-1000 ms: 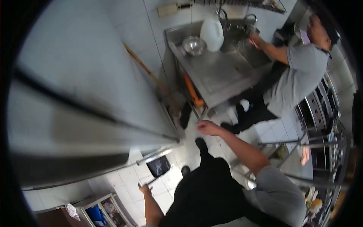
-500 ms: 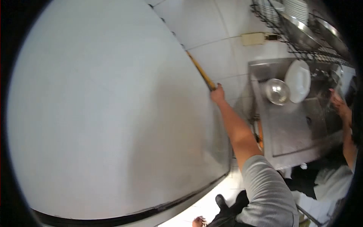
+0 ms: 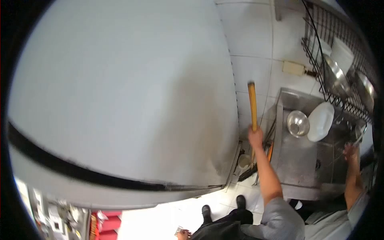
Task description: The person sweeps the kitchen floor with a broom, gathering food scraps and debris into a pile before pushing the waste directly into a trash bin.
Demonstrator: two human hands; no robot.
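Observation:
My right hand [image 3: 256,138] is closed around the yellow handle of a broom [image 3: 253,106]. The handle stands nearly upright, its top end pointing up in front of the tiled wall. Below the hand it runs down toward a dark broom head [image 3: 248,173] near the floor. Low at the bottom edge, my left hand [image 3: 185,234] is only partly visible, its fingers bent around something small and pale that I cannot make out. A large white cabinet-like surface [image 3: 120,88] fills the left side.
At the right, a co-worker's hand [image 3: 351,151] is over the steel sink [image 3: 296,160], which holds a metal bowl [image 3: 298,124] and a white oval dish [image 3: 321,121]. A wire rack [image 3: 320,24] with dishes hangs above. Red containers [image 3: 108,226] show at lower left.
My right hand has drawn the broom away from the edge of the white surface, rightward and down in view. The handle has turned more upright. My view has shifted, showing more floor.

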